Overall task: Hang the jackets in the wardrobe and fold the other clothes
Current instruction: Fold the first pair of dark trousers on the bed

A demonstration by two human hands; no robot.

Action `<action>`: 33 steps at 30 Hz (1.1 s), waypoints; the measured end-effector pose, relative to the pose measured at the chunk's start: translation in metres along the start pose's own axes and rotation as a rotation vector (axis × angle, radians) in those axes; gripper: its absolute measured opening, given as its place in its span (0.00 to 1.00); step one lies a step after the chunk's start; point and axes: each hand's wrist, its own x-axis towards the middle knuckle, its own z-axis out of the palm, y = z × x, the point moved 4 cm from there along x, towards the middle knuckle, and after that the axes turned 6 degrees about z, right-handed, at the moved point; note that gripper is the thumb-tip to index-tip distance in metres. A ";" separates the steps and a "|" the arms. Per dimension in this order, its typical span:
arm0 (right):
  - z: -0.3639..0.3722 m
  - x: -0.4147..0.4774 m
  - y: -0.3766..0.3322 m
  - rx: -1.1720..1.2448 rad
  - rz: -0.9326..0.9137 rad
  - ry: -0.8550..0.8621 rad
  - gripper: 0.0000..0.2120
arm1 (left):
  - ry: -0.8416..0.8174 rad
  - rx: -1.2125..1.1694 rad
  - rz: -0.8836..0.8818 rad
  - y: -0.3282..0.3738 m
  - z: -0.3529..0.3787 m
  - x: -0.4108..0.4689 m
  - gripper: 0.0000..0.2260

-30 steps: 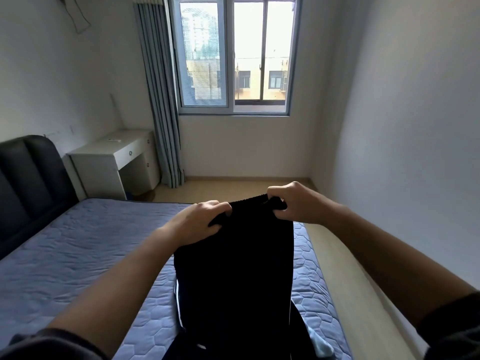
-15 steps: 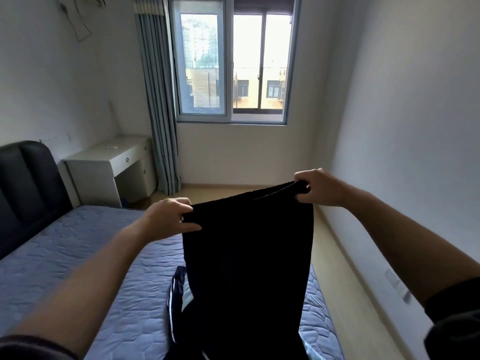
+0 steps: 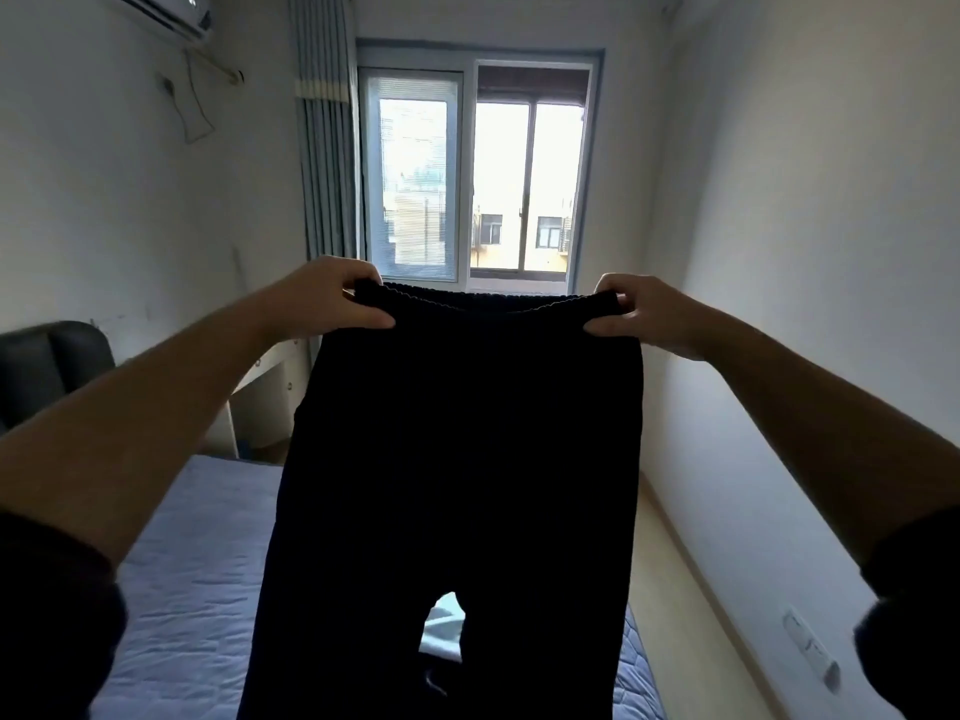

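Note:
A pair of black trousers (image 3: 462, 459) hangs spread out in front of me, waistband up, both legs dropping below the frame. My left hand (image 3: 327, 298) pinches the left end of the elastic waistband. My right hand (image 3: 641, 314) pinches the right end, at about the same height. Through the gap between the legs a pale garment (image 3: 441, 628) shows on the bed. The trousers hide whatever else lies on the bed below them.
The blue quilted bed (image 3: 192, 574) fills the lower left, with a dark headboard (image 3: 47, 366) at the left wall. A white desk (image 3: 270, 402) stands past it beside the curtain (image 3: 324, 137) and window (image 3: 478, 184). A strip of wooden floor (image 3: 691, 615) runs along the right wall.
Both hands have risen and moved apart, stretching the waistband wide and lifting the trousers clear of the bed. My view has tilted upward.

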 end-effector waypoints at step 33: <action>0.037 0.027 0.017 0.392 0.311 -0.241 0.21 | -0.004 -0.381 -0.516 -0.024 0.006 -0.017 0.10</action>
